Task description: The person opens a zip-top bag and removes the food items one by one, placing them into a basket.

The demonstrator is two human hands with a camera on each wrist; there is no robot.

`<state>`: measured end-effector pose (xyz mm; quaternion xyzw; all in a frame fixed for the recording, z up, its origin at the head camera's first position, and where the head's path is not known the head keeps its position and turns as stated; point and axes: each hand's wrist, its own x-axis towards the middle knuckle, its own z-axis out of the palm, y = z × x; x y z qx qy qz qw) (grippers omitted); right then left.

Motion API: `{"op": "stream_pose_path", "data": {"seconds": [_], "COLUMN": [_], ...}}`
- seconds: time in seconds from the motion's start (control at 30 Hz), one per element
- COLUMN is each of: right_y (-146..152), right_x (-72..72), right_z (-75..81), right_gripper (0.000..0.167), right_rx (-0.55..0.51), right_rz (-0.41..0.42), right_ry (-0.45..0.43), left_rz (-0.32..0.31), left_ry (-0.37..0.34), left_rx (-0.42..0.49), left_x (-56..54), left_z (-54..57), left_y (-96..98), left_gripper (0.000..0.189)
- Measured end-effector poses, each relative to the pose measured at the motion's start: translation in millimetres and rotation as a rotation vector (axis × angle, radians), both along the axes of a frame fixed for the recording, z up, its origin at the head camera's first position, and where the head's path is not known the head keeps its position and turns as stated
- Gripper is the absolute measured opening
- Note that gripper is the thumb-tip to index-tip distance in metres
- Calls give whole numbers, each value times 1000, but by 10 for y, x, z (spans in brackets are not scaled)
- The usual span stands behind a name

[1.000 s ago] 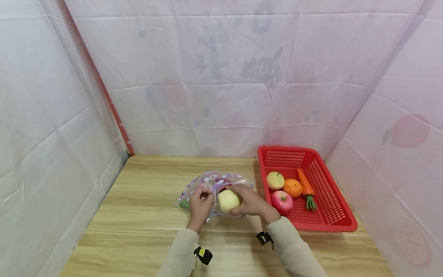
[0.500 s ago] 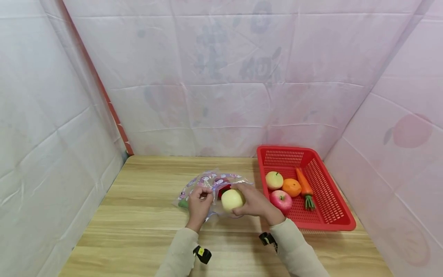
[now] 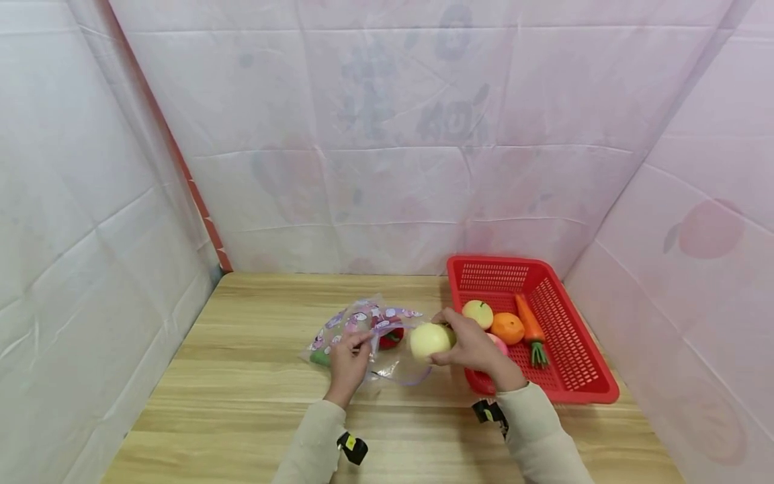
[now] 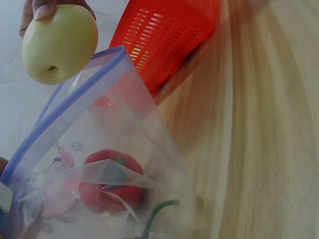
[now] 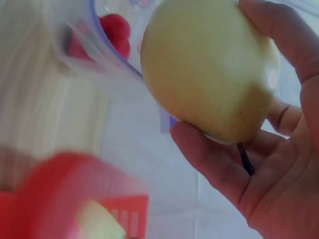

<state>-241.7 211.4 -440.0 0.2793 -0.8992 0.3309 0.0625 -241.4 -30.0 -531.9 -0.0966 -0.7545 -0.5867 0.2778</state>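
Observation:
My right hand (image 3: 478, 344) grips a pale yellow round pear (image 3: 428, 341), its dark stem (image 5: 244, 159) pointing toward the palm in the right wrist view. The pear is just to the right of the open mouth of a clear zip bag (image 3: 396, 368) with a purple rim and cartoon print. Left of that mouth, my left hand (image 3: 349, 366) pinches the bag's edge between thumb and fingers. Inside the bag lie a red bell pepper (image 4: 92, 194) with a green stem and, further left, something green (image 3: 320, 357).
To the right stands a red plastic basket (image 3: 583, 349). It holds another pale yellow pear (image 3: 478, 314), an orange (image 3: 508, 328), a carrot (image 3: 529, 323) and a red apple (image 3: 498, 344) partly hidden by my right hand. White printed sheets (image 3: 387, 188) wall in the wooden table (image 3: 254, 376).
My right hand has drawn the pear rightward and slightly up, away from the bag's mouth toward the basket. The bag's opening and the red pepper now show more. The left hand has stayed put.

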Motion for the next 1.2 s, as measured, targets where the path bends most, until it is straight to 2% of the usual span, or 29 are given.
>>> {"op": "stream_pose_path", "data": {"seconds": [0.13, 0.33, 0.63, 0.83, 1.1, 1.2], "right_y": [133, 322, 610, 818, 1052, 1127], "right_x": [-26, -42, -96, -135, -193, -221], "right_z": [49, 93, 208, 221, 153, 113], "right_gripper": [53, 53, 56, 60, 51, 49], "right_rx": [-22, 9, 145, 247, 260, 283], "right_rz": [-2, -69, -179, -275, -272, -279], "right_ry": [5, -17, -4, -10, -24, -39], "left_rz": [27, 80, 109, 104, 116, 114], "left_ry": [24, 62, 58, 51, 125, 123], "left_rx": [-5, -1, 15, 24, -1, 2], "left_x": [22, 59, 95, 87, 71, 73], "left_z": [-6, -15, -23, -30, -47, -55], "left_y": [48, 119, 185, 189, 199, 203], "left_gripper": [25, 28, 25, 27, 27, 28]}}
